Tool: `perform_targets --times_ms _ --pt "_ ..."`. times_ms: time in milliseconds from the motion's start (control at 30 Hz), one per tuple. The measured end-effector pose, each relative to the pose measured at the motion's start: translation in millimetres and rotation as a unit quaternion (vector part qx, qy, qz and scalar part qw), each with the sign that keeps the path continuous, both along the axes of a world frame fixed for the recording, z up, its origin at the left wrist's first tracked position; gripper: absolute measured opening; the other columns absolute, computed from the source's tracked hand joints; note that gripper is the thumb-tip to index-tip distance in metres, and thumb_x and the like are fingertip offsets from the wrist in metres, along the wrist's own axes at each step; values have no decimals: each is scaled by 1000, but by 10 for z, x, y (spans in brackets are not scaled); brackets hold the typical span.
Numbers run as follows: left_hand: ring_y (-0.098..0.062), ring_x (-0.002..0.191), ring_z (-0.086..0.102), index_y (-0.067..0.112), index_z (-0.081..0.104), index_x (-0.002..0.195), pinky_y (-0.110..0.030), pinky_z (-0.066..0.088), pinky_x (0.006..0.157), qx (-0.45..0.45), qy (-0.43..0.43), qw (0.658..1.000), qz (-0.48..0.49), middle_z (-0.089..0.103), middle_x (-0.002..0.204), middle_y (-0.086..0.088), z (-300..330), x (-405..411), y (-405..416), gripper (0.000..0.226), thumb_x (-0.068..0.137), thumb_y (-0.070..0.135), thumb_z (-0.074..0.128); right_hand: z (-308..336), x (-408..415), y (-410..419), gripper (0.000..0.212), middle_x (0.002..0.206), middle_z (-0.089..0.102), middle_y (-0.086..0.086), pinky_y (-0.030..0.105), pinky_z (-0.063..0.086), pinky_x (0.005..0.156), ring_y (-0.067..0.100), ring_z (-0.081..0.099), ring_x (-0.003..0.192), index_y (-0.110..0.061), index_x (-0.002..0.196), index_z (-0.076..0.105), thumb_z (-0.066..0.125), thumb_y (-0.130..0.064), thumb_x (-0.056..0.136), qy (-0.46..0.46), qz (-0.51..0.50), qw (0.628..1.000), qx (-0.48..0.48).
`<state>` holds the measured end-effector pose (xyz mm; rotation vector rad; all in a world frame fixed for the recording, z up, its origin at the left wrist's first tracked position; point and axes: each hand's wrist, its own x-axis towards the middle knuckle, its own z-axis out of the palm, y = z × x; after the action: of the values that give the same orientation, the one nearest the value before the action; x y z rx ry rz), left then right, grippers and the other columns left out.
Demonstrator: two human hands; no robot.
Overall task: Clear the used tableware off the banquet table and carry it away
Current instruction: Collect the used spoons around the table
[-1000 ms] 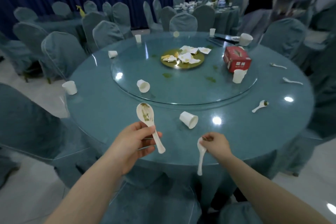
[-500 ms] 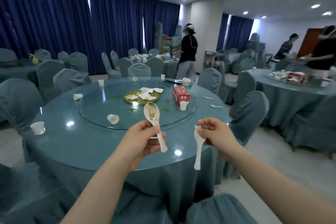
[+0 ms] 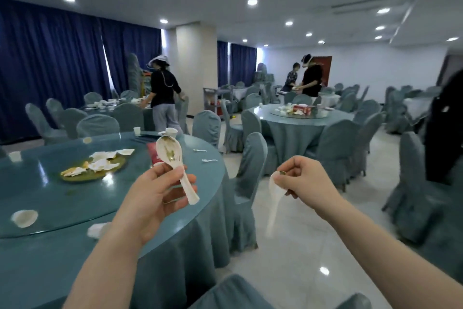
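Both hands busy, one spoon each. Left hand (image 3: 152, 198) grips a soiled white soup spoon (image 3: 172, 158) by the handle, bowl up at 12 o'clock, likely so residue stays in the bowl. Right hand (image 3: 304, 181) pinches a second white spoon (image 3: 274, 198) by its bowl end, handle hanging to 6 o'clock, blurred. Both are lifted clear of the counter (image 3: 82, 198), which sits at 9 o'clock. Left on it: paper cups (image 3: 24, 218), a plate of crumpled napkins (image 3: 95, 167), a red tissue box (image 3: 152, 154), two small spoons (image 3: 209, 160) near the far edge. Judging by this, clearing is far from done.
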<state>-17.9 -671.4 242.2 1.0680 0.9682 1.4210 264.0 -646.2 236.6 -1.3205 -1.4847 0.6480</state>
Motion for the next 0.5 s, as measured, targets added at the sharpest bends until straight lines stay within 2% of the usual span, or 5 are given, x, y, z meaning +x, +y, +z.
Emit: perform_targets --times_ms 167,267,400,500 --pt "-13 61 70 12 62 96 -20 53 46 -24 -92 995 21 74 76 -6 -409 1318 367 10 94 17 54 -163 1499 141 14 59 68 1 26 51 48 15 64 48 -11 77 59 73 -15 77 -55 -60 997 8" --pt "-11 59 70 13 62 94 -19 52 45 -60 -116 991 26 74 72 -4 -659 2130 570 11 95 16 52 -336 2198 312 16 66 68 4 34 57 55 16 64 49 -12 76 58 74 -14 77 -24 -81 996 1" --pt "-13 60 70 10 63 97 -22 55 49 -94 -108 990 13 74 74 -5 -901 3037 835 12 95 15 53 -620 2757 686 13 70 64 3 25 54 53 10 62 51 -15 82 59 73 -13 80 38 -60 997 -20" --pt "-14 60 70 8 62 97 -23 54 47 -113 -82 990 12 74 76 -8 -1054 3436 1070 11 94 14 53 -858 3030 997 13 77 64 3 21 52 52 9 63 55 -22 87 62 69 -12 83 72 -61 995 -43"
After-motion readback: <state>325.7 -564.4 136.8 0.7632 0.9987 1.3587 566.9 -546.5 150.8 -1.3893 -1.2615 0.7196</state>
